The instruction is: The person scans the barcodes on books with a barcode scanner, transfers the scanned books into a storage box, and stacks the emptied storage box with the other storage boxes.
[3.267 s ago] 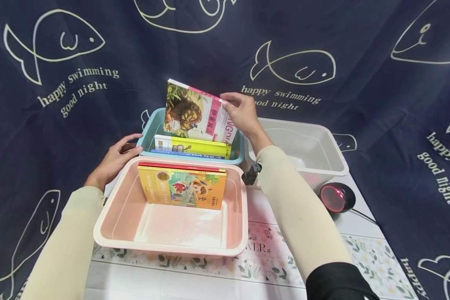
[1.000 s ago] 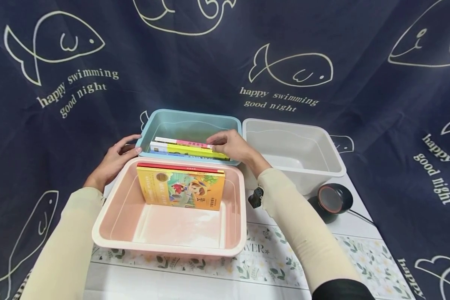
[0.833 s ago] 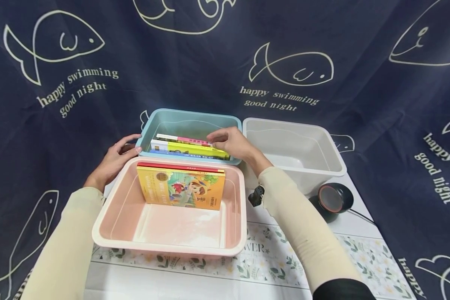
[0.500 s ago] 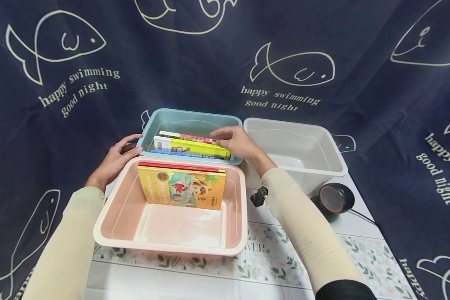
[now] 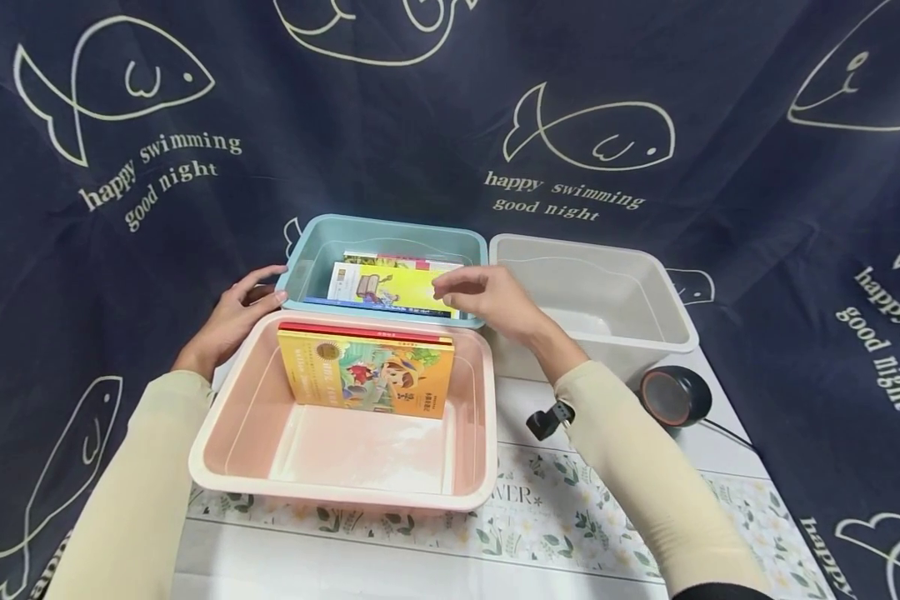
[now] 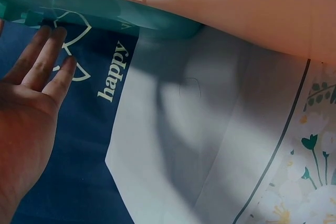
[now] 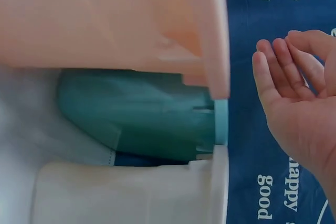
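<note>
In the head view, my left hand rests at the left end of the blue bin; in the left wrist view its fingers lie straight against the bin's side. My right hand hovers over the bin's right end, fingertips beside the upper right corner of a yellow-and-white book. The right wrist view shows that hand's loosely bent fingers with nothing between them. The yellow book leans back against a pink-and-white book. A blue-spined book stands in front of both.
A pink bin in front holds an orange picture book and a red-edged book behind it. To the right stand a grey-white bin and a black round device with a cable. A dark fish-print curtain hangs behind.
My right hand lowered the pink-and-white book into the blue bin and let it go. The pink-and-white and yellow books now tilt backward. The hand has shifted right; my left hand stayed.
</note>
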A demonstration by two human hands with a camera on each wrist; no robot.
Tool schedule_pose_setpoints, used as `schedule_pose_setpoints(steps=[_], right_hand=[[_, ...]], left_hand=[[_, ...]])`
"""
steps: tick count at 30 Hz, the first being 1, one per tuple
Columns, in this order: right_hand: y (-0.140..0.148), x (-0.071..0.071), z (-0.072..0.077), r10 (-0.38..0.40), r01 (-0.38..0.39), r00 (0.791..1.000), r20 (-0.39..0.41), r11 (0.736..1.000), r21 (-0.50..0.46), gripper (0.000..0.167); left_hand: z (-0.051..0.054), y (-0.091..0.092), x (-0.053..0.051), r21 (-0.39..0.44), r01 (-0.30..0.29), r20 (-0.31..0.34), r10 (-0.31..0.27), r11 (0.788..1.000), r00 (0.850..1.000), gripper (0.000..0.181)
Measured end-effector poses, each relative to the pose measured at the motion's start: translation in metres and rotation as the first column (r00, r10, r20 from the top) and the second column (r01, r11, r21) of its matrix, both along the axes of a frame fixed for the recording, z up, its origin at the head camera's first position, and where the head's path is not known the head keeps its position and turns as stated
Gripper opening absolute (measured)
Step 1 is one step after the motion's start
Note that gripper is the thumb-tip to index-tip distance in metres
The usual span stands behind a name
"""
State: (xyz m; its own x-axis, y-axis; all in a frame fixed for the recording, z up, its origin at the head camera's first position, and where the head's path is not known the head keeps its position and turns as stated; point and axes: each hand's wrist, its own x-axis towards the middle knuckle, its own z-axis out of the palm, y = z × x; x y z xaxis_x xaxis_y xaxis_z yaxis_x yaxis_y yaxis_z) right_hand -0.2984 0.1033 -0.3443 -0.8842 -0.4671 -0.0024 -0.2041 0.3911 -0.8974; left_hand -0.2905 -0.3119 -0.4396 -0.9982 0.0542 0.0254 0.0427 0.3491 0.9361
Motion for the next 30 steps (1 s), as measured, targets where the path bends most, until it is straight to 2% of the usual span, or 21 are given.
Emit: schedule_pose_setpoints(steps=[7, 13, 22, 30], right_hand=[[0.008, 0.027, -0.016, 0.034, -0.033, 0.998, 0.049, 0.999, -0.035, 0.029], [0.007, 0.043, -0.019, 0.063, -0.063, 0.998, -0.014, 0.998, 0.007, 0.026], [-0.002, 0.051, -0.025, 0.085, -0.085, 0.996, 0.001, 0.996, 0.016, 0.028], [-0.013, 0.053, -0.022, 0.068, -0.071, 0.996, 0.051, 0.996, 0.046, 0.029]], left_hand=[[-0.001, 0.0, 0.0, 0.004, 0.006, -0.005, -0.006, 1.0, 1.0, 0.057], [0.0, -0.001, 0.001, -0.004, -0.003, 0.0, 0.003, 1.0, 1.0, 0.058], [-0.002, -0.003, 0.002, 0.0, 0.002, -0.015, -0.002, 1.0, 1.0, 0.058], [-0.001, -0.003, 0.001, -0.003, 0.007, -0.02, -0.007, 1.0, 1.0, 0.059]])
